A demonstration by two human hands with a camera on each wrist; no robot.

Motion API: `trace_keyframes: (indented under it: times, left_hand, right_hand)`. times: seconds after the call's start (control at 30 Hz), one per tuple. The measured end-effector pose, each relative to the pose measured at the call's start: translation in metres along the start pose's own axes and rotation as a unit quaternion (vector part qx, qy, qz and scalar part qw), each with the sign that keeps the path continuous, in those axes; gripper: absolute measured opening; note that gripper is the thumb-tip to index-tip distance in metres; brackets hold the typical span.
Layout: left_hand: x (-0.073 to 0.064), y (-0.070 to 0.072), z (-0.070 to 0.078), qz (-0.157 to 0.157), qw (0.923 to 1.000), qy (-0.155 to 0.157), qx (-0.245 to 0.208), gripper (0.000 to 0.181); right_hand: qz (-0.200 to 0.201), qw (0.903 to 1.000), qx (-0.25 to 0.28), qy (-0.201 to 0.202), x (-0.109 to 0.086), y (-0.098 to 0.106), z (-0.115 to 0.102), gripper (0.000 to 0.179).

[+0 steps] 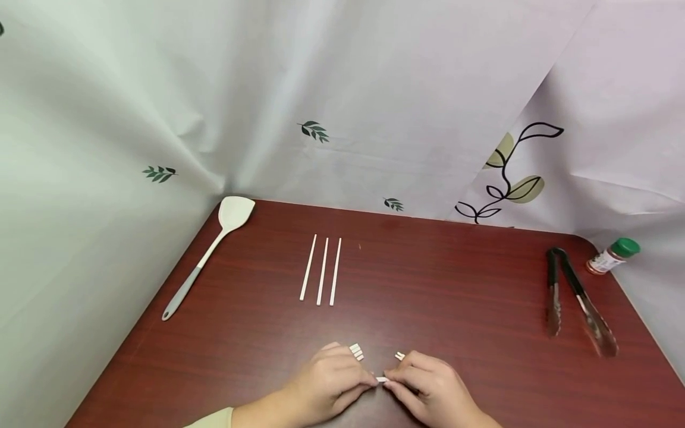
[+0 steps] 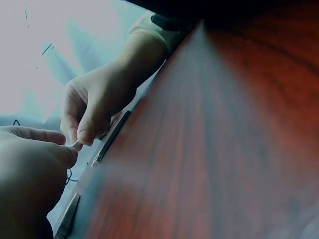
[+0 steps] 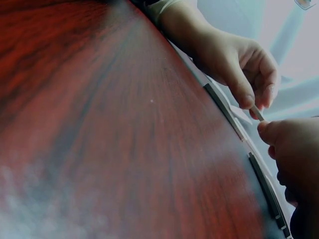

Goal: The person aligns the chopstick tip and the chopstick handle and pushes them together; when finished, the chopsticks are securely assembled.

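Note:
Close to the table's near edge, my left hand (image 1: 334, 380) and right hand (image 1: 430, 383) face each other. Between their fingertips they pinch one small white stick (image 1: 381, 379), with only a short middle stretch visible; the rest is hidden by fingers. In the right wrist view a bit of the white stick (image 3: 258, 112) shows between the two thumbs. Beyond my left fingers lie several short white sticks (image 1: 357, 351) side by side, partly covered by that hand. Ends of short white pieces (image 1: 399, 356) stick out past my right knuckles.
Three long thin white sticks (image 1: 323, 270) lie roughly parallel mid-table. A white spatula (image 1: 209, 252) with grey handle lies along the left edge. Metal tongs (image 1: 578, 297) with black handles and a green-capped spice jar (image 1: 612, 257) are at the right. Patterned cloth (image 1: 342, 119) hangs behind the table.

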State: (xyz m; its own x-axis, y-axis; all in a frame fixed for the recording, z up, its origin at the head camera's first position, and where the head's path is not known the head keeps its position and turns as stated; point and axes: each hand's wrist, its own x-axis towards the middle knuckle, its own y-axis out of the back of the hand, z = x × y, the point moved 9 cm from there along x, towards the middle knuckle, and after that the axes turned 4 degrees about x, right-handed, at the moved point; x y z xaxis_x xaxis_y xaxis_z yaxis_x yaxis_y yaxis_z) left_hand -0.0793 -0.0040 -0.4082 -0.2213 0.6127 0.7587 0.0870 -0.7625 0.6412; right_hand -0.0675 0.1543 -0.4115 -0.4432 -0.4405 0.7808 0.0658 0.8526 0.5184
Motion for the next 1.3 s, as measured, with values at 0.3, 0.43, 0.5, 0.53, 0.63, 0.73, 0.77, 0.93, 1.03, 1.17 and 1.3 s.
trace_keyframes:
  times: [0.3, 0.43, 0.5, 0.53, 0.63, 0.73, 0.77, 0.93, 1.03, 1.17, 1.3]
  left_hand:
    - [0.002, -0.002, 0.007, 0.008, 0.9999, -0.010, 0.005, 0.016]
    - [0.000, -0.005, 0.006, 0.004, 1.0000, -0.004, 0.001, 0.015]
    - [-0.001, -0.006, 0.006, 0.001, 1.0000, -0.001, 0.000, 0.015]
    - [-0.002, -0.007, 0.006, 0.000, 1.0000, 0.001, -0.002, 0.015]
    - [-0.003, -0.008, 0.006, -0.002, 1.0000, 0.003, -0.002, 0.015]
    - [-0.003, -0.008, 0.006, -0.001, 1.0000, 0.004, -0.003, 0.014]
    - [-0.003, -0.008, 0.006, -0.001, 1.0000, 0.005, -0.003, 0.014]
    - [-0.002, -0.008, 0.006, -0.005, 0.9999, 0.008, -0.005, 0.015]
    - [-0.003, -0.008, 0.005, -0.007, 0.9998, 0.014, -0.008, 0.016]
    - [-0.004, -0.008, 0.005, -0.009, 0.9996, 0.025, -0.009, 0.015]
    - [-0.004, -0.005, 0.003, -0.005, 0.9992, 0.038, 0.002, 0.008]
  right_hand:
    - [-0.014, 0.9998, 0.007, 0.013, -0.003, -0.002, 0.000, 0.016]
    - [-0.017, 0.9995, 0.017, 0.020, -0.003, -0.003, -0.001, 0.015]
    - [-0.017, 0.9994, 0.021, 0.021, -0.003, -0.004, -0.001, 0.015]
    - [-0.017, 0.9994, 0.024, 0.020, -0.003, -0.004, -0.001, 0.015]
    - [-0.015, 0.9994, 0.025, 0.018, -0.003, -0.004, -0.001, 0.015]
    - [-0.015, 0.9994, 0.025, 0.020, -0.003, -0.004, -0.001, 0.015]
    - [-0.014, 0.9994, 0.025, 0.021, -0.003, -0.004, -0.002, 0.015]
    - [-0.011, 0.9994, 0.021, 0.027, -0.003, -0.003, -0.002, 0.015]
    - [-0.010, 0.9994, 0.020, 0.027, -0.002, -0.003, -0.003, 0.016]
    - [-0.004, 0.9996, 0.019, 0.023, 0.001, -0.002, -0.004, 0.017]
    - [0.019, 0.9988, 0.042, 0.016, 0.009, 0.004, -0.005, 0.016]
